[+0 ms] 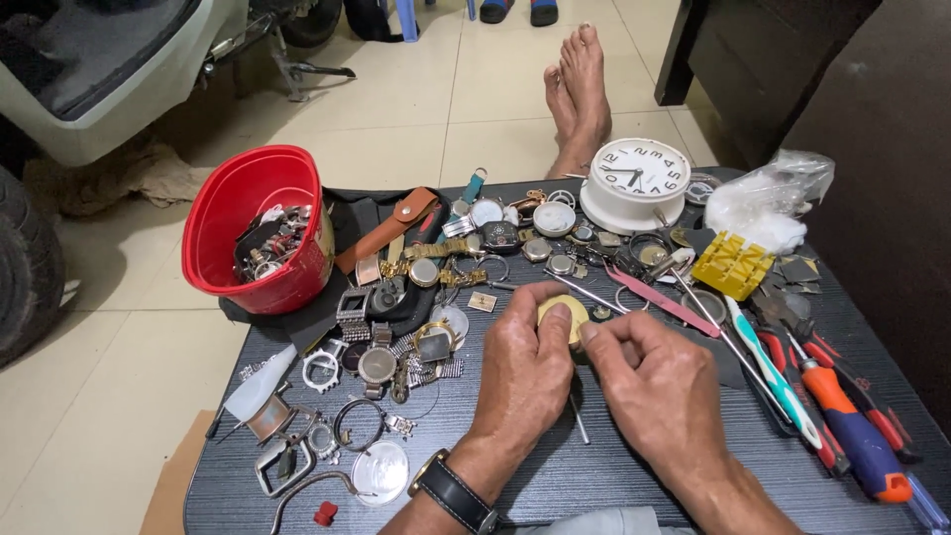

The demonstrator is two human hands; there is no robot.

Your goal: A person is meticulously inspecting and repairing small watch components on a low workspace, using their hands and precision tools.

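Cluttered dark table (594,476), tiled floor (416,109)

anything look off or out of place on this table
The red bucket lies tipped on its side at the table's left edge, metal parts inside. Both hands, left hand and right hand, pinch a small yellowish disc.

A small round pale-yellow disc (567,315), mostly hidden, sits pinched between the fingers (551,327) of both hands, held just above the dark tabletop (614,466) near its middle

One red bucket (260,230), one white clock (635,183), two hands.
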